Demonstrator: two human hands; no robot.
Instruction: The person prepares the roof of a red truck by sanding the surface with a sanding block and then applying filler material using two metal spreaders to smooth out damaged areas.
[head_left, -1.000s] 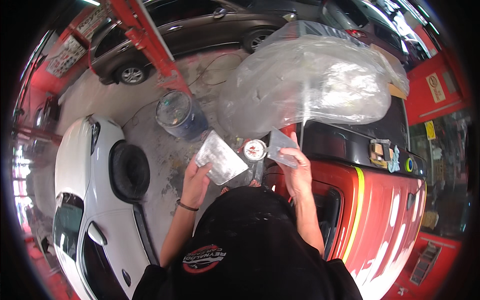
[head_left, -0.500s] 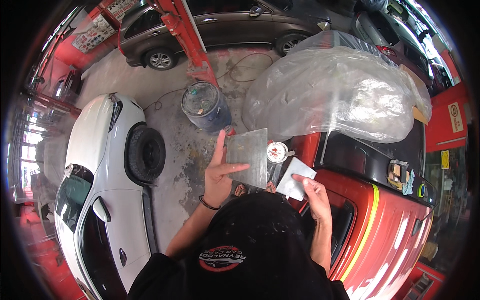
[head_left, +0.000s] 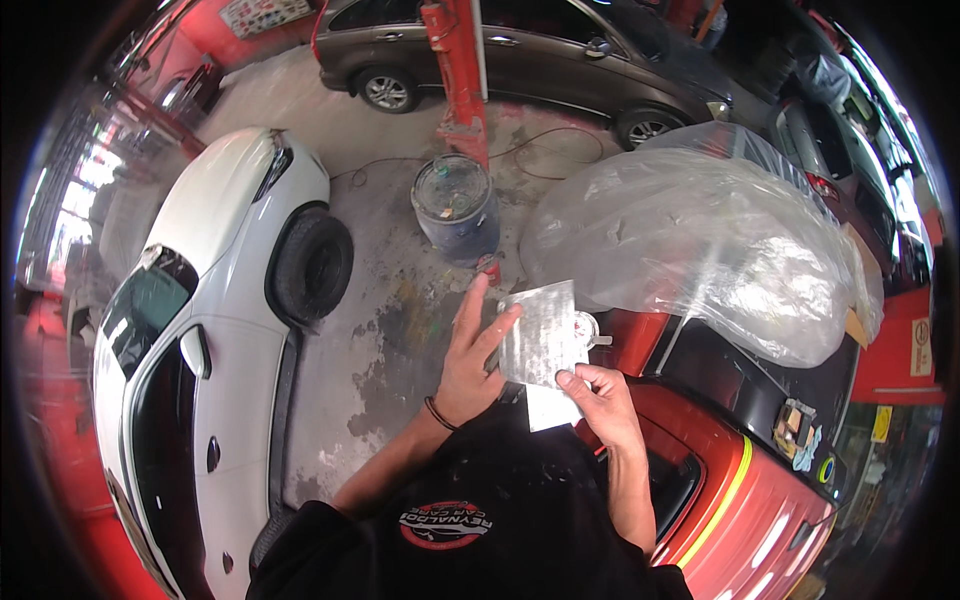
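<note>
Small plate (head_left: 550, 413) now overlaps big plate (head_left: 543, 332): right hand (head_left: 610, 405) pinches small, left hand (head_left: 468, 372) grips big; likely scraping, next stroke needs flush edge.

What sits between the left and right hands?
In the head view, a larger pale plate held by the left hand, with a smaller pale plate showing below it, gripped by the right hand.

Stained grey floor (head_left: 345, 370) around me, red post (head_left: 457, 80) at twelve o'clock, red wall (head_left: 893, 350) at three, bright light (head_left: 92, 165) near my ten
</note>
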